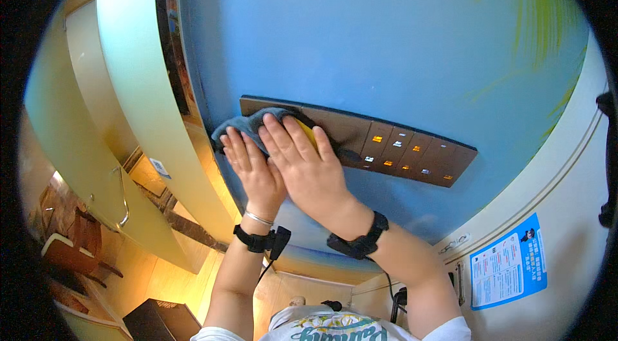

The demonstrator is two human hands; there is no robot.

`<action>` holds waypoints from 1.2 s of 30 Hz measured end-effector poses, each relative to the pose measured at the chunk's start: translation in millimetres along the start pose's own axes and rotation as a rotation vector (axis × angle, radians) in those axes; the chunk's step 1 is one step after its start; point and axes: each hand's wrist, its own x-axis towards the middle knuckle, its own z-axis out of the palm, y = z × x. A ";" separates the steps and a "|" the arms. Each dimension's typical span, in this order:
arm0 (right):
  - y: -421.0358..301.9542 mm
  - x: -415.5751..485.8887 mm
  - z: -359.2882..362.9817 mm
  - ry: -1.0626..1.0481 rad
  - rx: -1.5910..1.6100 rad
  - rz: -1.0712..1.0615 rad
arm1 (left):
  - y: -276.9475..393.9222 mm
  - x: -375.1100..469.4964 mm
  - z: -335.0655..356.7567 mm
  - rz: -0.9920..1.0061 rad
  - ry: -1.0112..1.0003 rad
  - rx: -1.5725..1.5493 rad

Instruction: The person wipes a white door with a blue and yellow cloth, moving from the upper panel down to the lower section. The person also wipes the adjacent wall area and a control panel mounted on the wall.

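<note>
A blue-grey cloth point(235, 124) with a yellow part point(303, 131) lies bunched against the left end of a dark brown wall switch panel point(338, 127). My right hand point(311, 172) presses it flat to the panel, fingers spread. Beside it, my left hand point(255, 169) rests its fingers on the cloth's left portion, near the wall's edge. The hands touch near the thumbs. Under the palms, part of the cloth and panel is hidden. Several small orange and white lights glow on the panel's right half.
The blue painted wall point(328, 41) ends at the left by a pale open door point(140, 80). At the right stands a white door point(560, 225) with a blue printed notice point(509, 263). A wooden chair point(79, 244) and a dark box point(161, 319) are at lower left.
</note>
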 end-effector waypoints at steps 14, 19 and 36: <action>21.5 11.7 -23.3 -0.009 -0.033 0.035 | 14.4 47.4 -8.7 0.083 -0.034 -0.009; 14.5 -10.9 -17.5 -0.055 -0.178 0.037 | 26.2 24.2 -7.9 0.088 -0.053 0.021; 72.6 -68.1 -38.4 0.134 -0.171 0.340 | 100.0 57.4 -3.5 0.295 -0.131 -0.003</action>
